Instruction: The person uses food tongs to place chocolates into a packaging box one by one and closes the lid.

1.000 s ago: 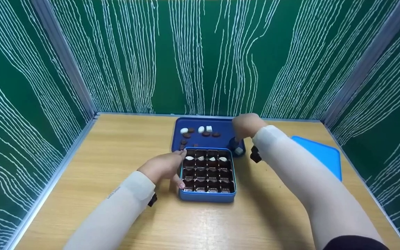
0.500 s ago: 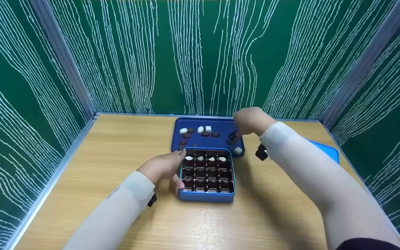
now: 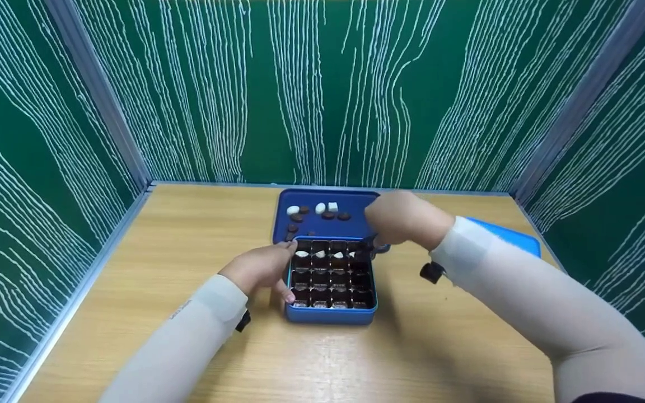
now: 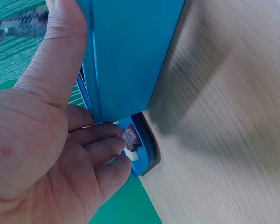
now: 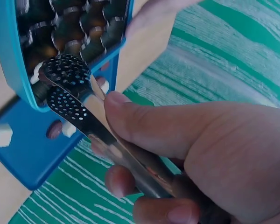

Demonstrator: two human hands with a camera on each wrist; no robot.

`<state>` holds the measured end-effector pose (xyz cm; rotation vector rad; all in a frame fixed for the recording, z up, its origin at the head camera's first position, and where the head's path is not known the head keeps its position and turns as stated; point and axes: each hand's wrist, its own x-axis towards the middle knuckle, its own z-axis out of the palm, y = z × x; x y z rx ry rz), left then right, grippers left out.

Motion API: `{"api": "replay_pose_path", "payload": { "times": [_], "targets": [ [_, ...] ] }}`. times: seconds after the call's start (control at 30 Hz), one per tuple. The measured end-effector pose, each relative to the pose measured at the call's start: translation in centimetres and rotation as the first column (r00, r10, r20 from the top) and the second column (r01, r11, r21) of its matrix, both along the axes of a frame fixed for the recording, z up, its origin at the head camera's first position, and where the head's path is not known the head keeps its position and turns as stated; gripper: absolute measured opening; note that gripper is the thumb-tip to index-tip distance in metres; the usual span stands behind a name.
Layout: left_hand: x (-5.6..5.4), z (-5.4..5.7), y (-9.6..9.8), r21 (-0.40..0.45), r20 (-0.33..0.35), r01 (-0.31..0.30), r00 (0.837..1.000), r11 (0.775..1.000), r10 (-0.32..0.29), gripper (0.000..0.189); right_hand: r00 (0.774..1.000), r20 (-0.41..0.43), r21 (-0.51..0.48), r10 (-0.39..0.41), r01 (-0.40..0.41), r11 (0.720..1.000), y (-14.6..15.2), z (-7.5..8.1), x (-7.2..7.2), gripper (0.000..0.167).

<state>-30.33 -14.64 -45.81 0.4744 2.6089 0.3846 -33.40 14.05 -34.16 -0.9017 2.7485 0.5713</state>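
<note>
A blue box point(image 3: 331, 317) with a dark brown divided insert point(image 3: 331, 279) stands mid-table, white pieces point(image 3: 302, 254) in its second row from the back. My left hand point(image 3: 261, 267) holds its left side, thumb at the near corner and fingers at the far one. My right hand point(image 3: 403, 219) grips metal tongs point(image 5: 70, 72) with perforated ends, held over the box's far right corner. Between the tong ends a dark brown bit point(image 5: 45, 79) shows, mostly hidden. In the left wrist view my thumb point(image 4: 58, 51) lies along the box wall, fingers bent at its end.
Behind the box lies a dark blue tray point(image 3: 350, 198) bearing several white pieces point(image 3: 293, 210) and brown pieces point(image 3: 344, 216). A bright blue lid point(image 3: 510, 236) is at the right, partly behind my right sleeve point(image 3: 529, 288). Green walls with white streaks enclose the table point(image 3: 205, 218).
My right hand has brought the tongs from the tray's right part toward me, over the box's far right corner. The left hand keeps its hold on the box.
</note>
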Motion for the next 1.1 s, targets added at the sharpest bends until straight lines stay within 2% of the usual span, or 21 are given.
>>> {"api": "replay_pose_path", "payload": {
  "times": [0.2, 0.43, 0.67, 0.8, 0.93, 1.0, 1.1],
  "targets": [
    [-0.2, -0.1, 0.0, -0.019, 0.0, 0.01, 1.0, 1.0, -0.01, 0.146, 1.0, 0.016, 0.006, 0.025, -0.025, 1.0, -0.8, -1.0, 0.7, 0.041],
    [-0.2, -0.2, 0.0, -0.011, -0.016, 0.025, 1.0, 1.0, -0.025, 0.146, 0.999, 0.04, 0.054, 0.03, -0.032, 0.998, -2.0, -1.7, 0.6, 0.036],
    [-0.1, 0.1, -0.2, 0.018, -0.001, 0.007, 1.0, 1.0, -0.007, 0.147, 0.998, 0.04, 0.117, 0.05, -0.054, 0.992, -3.2, -2.2, 0.6, 0.033],
    [-0.1, 0.1, -0.3, 0.038, 0.016, -0.008, 1.0, 0.999, 0.008, 0.148, 0.997, 0.02, 0.196, 0.081, -0.083, 0.977, -4.2, -3.1, 0.5, 0.035],
    [0.0, 0.1, -0.2, 0.032, 0.02, -0.009, 1.0, 0.999, 0.008, 0.147, 0.997, 0.023, 0.274, 0.072, -0.075, 0.959, -4.8, -4.1, 0.4, 0.039],
    [-0.1, 0.0, -0.1, 0.022, 0.017, -0.005, 1.0, 1.0, 0.004, 0.147, 0.998, 0.023, 0.276, 0.066, -0.069, 0.959, -4.9, -4.0, 0.4, 0.04],
    [-0.1, -0.1, -0.1, 0.013, 0.015, -0.002, 1.0, 1.0, 0.002, 0.147, 0.998, 0.019, 0.225, 0.056, -0.059, 0.973, -4.6, -3.2, 0.5, 0.04]
  ]
}}
